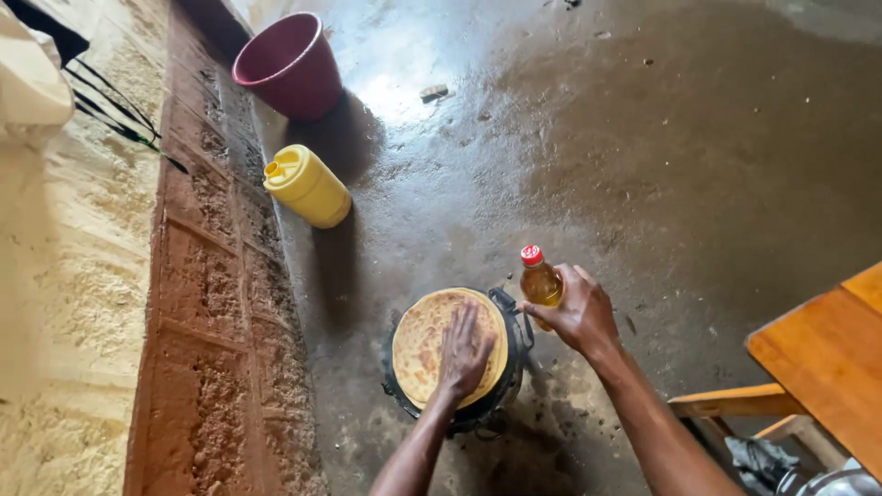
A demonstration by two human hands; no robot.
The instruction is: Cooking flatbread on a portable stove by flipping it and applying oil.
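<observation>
A round browned flatbread (423,342) lies on a black pan atop a small dark stove (510,354) on the concrete floor. My left hand (463,351) presses flat on the flatbread's right half, fingers spread. Just to the right, my right hand (579,314) grips a small bottle of yellow oil (539,280) with a red cap, held upright beside the pan's rim.
A yellow jerrycan (306,186) and a maroon bucket (291,65) stand by the brick wall (202,303) on the left. A wooden table (827,354) with a bench rail (735,401) sits at the right. The floor looks wet and shiny near the bucket.
</observation>
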